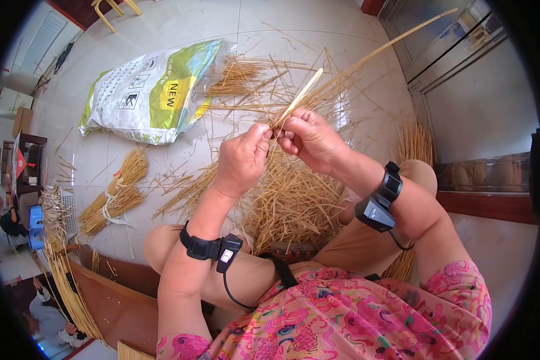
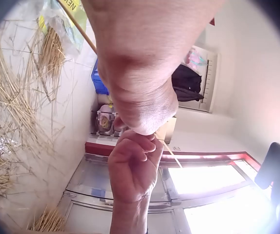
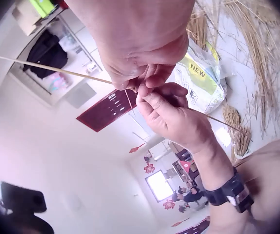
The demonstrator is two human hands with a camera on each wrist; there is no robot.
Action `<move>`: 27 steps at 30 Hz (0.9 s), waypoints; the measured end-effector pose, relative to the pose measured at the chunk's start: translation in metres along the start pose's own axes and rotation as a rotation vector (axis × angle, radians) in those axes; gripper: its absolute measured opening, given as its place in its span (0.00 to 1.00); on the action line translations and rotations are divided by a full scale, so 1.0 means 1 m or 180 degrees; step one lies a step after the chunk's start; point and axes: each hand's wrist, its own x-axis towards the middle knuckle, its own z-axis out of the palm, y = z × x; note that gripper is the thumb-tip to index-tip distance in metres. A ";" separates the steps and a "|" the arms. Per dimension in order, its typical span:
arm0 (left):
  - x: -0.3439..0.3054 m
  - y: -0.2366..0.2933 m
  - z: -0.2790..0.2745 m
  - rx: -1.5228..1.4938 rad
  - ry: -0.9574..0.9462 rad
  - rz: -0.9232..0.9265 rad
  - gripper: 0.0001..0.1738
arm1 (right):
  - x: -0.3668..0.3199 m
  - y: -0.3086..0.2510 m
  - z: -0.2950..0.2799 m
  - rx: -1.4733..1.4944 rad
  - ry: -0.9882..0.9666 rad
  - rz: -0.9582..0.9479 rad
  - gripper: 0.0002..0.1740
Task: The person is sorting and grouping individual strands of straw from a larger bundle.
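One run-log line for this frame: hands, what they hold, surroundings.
left hand: pinches straw stalk | right hand: pinches same stalk | below: loose straw pile on floor | far left: printed sack

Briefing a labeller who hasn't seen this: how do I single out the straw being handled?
Find the white-and-green sack; right of it, above a loose pile, the left hand and right hand meet. The straw they pinch is the only one held in the air, slanting up to the right.
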 end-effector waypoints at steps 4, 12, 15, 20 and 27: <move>0.001 0.001 -0.002 0.0034 -0.0064 -0.0082 0.04 | -0.001 -0.001 0.005 -0.0254 0.0113 -0.0249 0.06; 0.001 0.001 -0.004 0.0037 -0.0120 -0.0105 0.03 | -0.003 -0.004 0.005 -0.1139 -0.0002 -0.0928 0.05; 0.001 0.001 -0.005 0.0113 -0.0130 -0.0078 0.03 | -0.004 -0.007 0.006 -0.1397 -0.0007 -0.1080 0.07; 0.001 0.001 -0.004 0.0280 -0.0077 0.0014 0.03 | -0.004 -0.004 0.007 -0.1067 0.0100 -0.0888 0.07; 0.002 0.002 -0.005 0.0443 -0.0014 0.0121 0.03 | -0.002 -0.001 0.002 -0.1049 0.0057 -0.0865 0.07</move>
